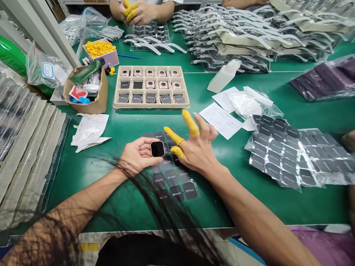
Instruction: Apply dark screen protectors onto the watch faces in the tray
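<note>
My left hand (pixel 137 154) grips a smartwatch case (pixel 158 149) without a strap, its dark screen facing up and a light gold rim around it. Close by on the right, my right hand (pixel 195 142) has its fingers spread, with yellow finger cots on the thumb and two fingers and nothing held. Under both hands lies a clear sheet of dark square film stickers (pixel 176 193) printed with white lettering; hair and my hands cover part of it. Beyond them stands a beige compartment tray (pixel 151 106) of watch cases, some back up and some with dark labelled faces.
At the left are a cardboard box (pixel 95 99) of odds and ends, torn paper (pixel 91 129) and stacked trays (pixel 24 155). More sticker sheets (pixel 283 155), paper slips (pixel 222 120) and a white bottle (pixel 224 75) lie right. A co-worker's hands (pixel 138 11) and piled straps (pixel 227 33) are across the table.
</note>
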A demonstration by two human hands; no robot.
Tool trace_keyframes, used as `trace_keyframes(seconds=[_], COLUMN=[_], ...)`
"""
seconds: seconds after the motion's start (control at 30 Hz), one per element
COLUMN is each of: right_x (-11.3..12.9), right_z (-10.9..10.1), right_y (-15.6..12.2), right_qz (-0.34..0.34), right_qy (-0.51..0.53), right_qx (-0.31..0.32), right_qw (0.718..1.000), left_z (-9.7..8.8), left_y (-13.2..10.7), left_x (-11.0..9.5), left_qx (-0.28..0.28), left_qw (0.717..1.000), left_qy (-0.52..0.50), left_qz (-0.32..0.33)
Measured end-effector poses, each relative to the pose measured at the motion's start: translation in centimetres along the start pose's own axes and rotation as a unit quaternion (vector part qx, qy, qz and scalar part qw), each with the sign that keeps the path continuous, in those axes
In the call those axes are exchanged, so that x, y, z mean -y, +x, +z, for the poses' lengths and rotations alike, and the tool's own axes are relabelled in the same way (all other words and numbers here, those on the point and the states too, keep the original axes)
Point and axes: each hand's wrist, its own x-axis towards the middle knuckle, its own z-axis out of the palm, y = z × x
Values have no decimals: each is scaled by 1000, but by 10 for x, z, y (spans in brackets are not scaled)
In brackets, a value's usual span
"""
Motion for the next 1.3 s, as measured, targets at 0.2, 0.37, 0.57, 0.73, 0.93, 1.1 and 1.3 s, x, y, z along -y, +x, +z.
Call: trace_keyframes(seconds=[0.2, 0.37, 0.57, 0.73, 0.93, 1.1, 1.3], right_x=[4, -20, -12, 1, 9, 22, 5], right_z=[2, -14, -65, -62, -41, -40, -83], right_y=[1, -2, -79, -104, -78, -64, -34], right_qz=[-106, 117, 66, 121, 104, 26, 173], right_qy=[26, 57, 330, 269, 301, 356, 552], right_qx=[53, 57, 113, 125, 62, 0, -21], right_qw=[993, 990, 935, 947, 946, 934, 815], left_z=[1, -3, 14, 35, 19, 0, -1], left_y=[0, -1, 2, 19, 20, 14, 12], left_x=[-1, 2, 2, 2, 1, -2, 0], left_qx=[1, -3, 16, 107, 106, 80, 85], left_qw=[1000, 1000, 989, 987, 989, 991, 991], left_qy=[-17, -5, 74, 86, 91, 93, 75], left_qz=[-21, -3, 127, 86, 50, 50, 65])
